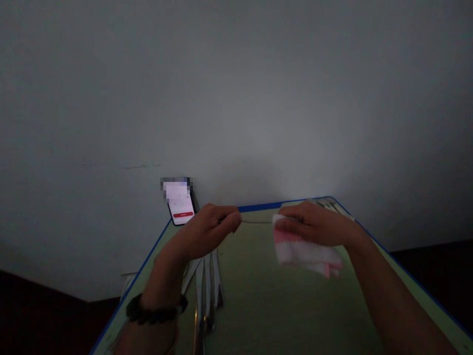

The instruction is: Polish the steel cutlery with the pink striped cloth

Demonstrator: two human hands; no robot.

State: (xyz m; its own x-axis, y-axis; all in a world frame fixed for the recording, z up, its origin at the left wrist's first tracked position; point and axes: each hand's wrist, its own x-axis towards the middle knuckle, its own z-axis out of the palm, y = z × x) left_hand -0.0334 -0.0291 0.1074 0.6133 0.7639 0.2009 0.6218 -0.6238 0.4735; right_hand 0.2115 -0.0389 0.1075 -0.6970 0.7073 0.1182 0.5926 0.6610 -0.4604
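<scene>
Above the table, a thin metal piece of cutlery point(256, 222) spans the gap between my hands, seen edge-on; its kind cannot be made out. My left hand point(214, 229) is closed in a pinch on its left end. My right hand point(312, 224) grips a white and pink cloth point(295, 251), which covers the right end of the cutlery and hangs loosely below the fingers. Several long metal pieces of cutlery point(207, 291) lie side by side on the table below my left forearm, which partly hides them.
The light green table point(266, 301) has a blue edge and stands against a grey wall point(244, 98). A phone point(182, 207) with a lit screen leans at the back left corner. More metal cutlery point(327, 203) lies at the back right, partly behind my right hand.
</scene>
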